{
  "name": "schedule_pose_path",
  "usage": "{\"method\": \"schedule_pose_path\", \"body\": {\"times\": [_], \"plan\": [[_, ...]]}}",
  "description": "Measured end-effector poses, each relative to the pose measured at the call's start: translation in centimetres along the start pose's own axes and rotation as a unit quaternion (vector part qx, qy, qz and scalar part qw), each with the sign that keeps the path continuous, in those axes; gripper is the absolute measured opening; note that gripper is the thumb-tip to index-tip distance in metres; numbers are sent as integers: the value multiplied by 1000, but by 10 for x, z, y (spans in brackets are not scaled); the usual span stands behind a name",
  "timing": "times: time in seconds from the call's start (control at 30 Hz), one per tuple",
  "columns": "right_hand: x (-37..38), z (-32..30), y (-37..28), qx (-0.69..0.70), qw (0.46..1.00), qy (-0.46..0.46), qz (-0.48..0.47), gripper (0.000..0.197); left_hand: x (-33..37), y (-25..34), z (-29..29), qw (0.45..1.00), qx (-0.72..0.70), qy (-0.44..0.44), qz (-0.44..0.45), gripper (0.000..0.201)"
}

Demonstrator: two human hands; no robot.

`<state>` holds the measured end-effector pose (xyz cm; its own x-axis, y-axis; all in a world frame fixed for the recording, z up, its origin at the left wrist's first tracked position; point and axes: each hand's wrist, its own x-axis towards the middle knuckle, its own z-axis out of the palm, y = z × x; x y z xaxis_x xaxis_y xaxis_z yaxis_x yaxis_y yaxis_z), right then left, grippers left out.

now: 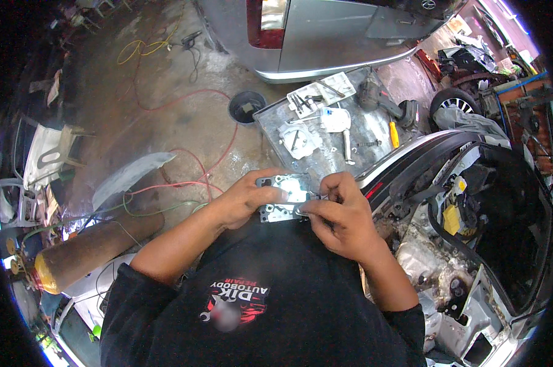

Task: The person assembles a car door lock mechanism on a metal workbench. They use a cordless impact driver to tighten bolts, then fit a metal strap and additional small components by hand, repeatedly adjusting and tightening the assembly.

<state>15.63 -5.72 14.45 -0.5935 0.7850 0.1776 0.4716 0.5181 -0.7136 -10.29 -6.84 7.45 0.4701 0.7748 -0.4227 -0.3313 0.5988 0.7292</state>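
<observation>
In front of my chest I hold a flat silver metal part (293,185) with holes and dark edges; its exact kind I cannot make out. My left hand (244,200) is closed around its left side, with the thumb lying across its bright face. At its right edge, the fingers of my right hand (345,219) are pinched together. Something small and dark shows between those fingertips, too small to name. The right fingers partly cover that end of the part.
Ahead, a grey work tray (270,125) bears a white organizer (334,92), a cordless power tool (374,92) and a yellow-handled screwdriver (394,134). A black bucket (247,101) stands beside it. Red hose (218,162) and a gas cylinder (93,254) lie left; a stripped car body (420,260) flanks my right.
</observation>
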Motion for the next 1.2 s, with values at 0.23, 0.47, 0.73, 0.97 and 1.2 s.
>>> {"method": "schedule_pose_path", "body": {"times": [0.23,0.47,0.73,0.97,1.2], "plan": [[25,-14,-2,-17,995,-71,-71,17,0,5,3,999,41,17,-14,67],[39,-25,-3,-45,982,-120,-136,14,-4,9,5,999,27,21,-7,62],[35,-20,0,-73,962,-94,-247,20,-7,12,2,997,74,2,-19,75],[21,-23,32,149,986,78,10,16,-13,7,-7,993,93,-49,45,68],[32,-3,20,84,994,-17,-68,22,-16,6,-4,988,136,-54,49,71]]}}
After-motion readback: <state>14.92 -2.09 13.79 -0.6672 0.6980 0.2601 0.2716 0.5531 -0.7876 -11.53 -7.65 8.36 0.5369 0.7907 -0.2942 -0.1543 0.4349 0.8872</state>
